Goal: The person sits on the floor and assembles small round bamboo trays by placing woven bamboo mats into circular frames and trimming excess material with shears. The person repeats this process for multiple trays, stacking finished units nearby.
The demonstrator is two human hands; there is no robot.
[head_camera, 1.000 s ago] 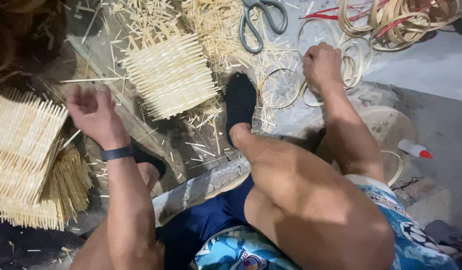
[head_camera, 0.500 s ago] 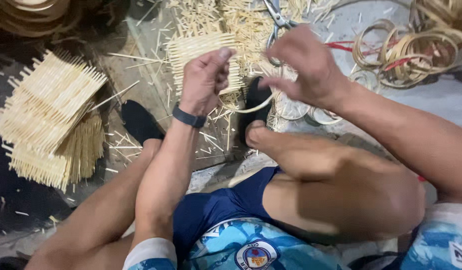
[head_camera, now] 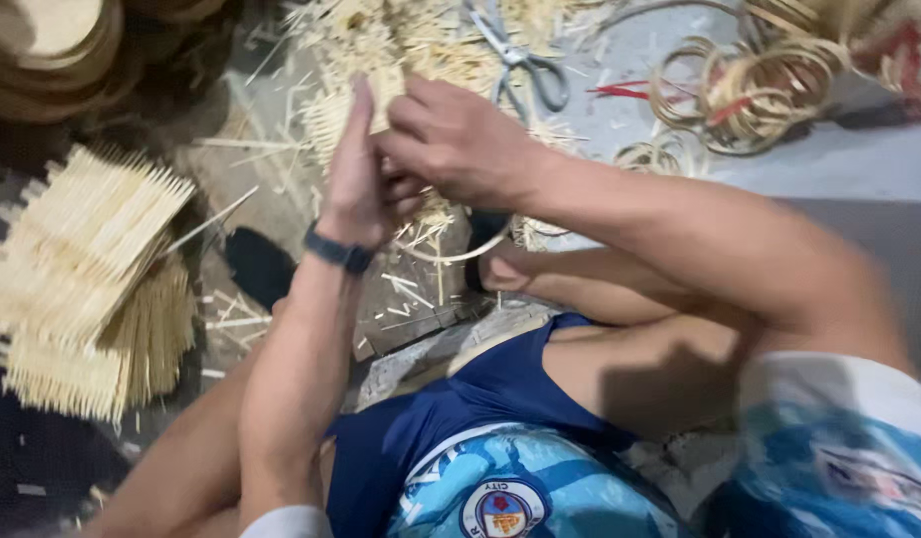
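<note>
The thin bamboo ring (head_camera: 451, 254) looks light, springy and easy to snap, so it is best pinched at its rim where both hands meet. It hangs at 12 o'clock above the knees, a pale loop. The left hand (head_camera: 356, 179) and right hand (head_camera: 456, 144) close around its top (grip partly hidden), scissors (head_camera: 525, 60) beyond.

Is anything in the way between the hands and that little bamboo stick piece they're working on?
Nothing visible. The left hand and right hand are both already on the small bamboo piece, fingers wrapped around it. The scissors lie behind, off to the side.
</note>
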